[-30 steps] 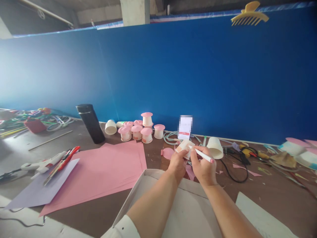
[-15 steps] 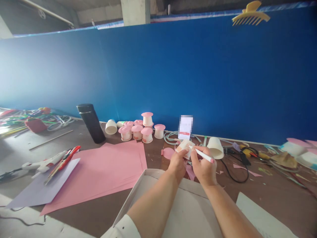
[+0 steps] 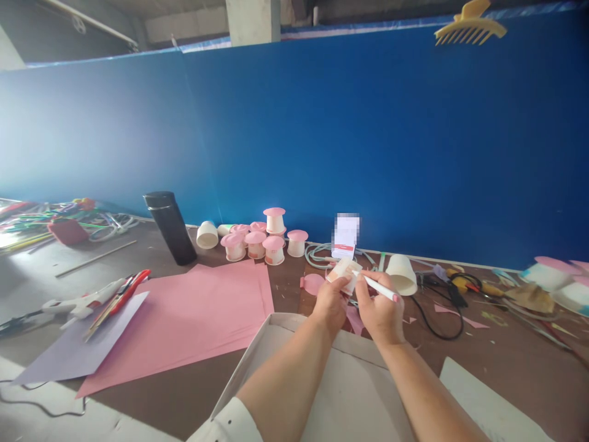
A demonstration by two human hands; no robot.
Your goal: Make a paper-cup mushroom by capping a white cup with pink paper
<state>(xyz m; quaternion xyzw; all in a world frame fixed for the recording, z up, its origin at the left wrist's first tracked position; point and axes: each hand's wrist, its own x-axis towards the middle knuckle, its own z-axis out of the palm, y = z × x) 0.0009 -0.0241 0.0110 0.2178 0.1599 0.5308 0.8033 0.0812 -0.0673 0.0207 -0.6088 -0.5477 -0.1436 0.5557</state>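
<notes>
My left hand (image 3: 332, 302) is closed round a small white paper cup (image 3: 343, 270) with an orange-brown patch on its side. A white marker (image 3: 380, 287) with a pink end is gripped in my right hand (image 3: 381, 313), its tip at the cup's wall. Just left of the cup lies a round pink paper piece (image 3: 313, 284). Behind my hands a lit phone (image 3: 345, 236), partly blurred out, leans near the blue wall. To the right of the marker a plain white paper cup (image 3: 401, 274) rests on its side.
Pink-topped paper cups (image 3: 275, 250) cluster along the wall. Left of them stand a black bottle (image 3: 170, 228), pink sheets (image 3: 197, 307), a glue gun (image 3: 87, 299) and a red-handled cutter (image 3: 124, 301). A shallow white box (image 3: 359, 393) lies under my forearms. Cables (image 3: 437, 325) and scraps are at right.
Both hands keep nearly the same place, with the marker tip still at the cup. The whole view has shifted very slightly.
</notes>
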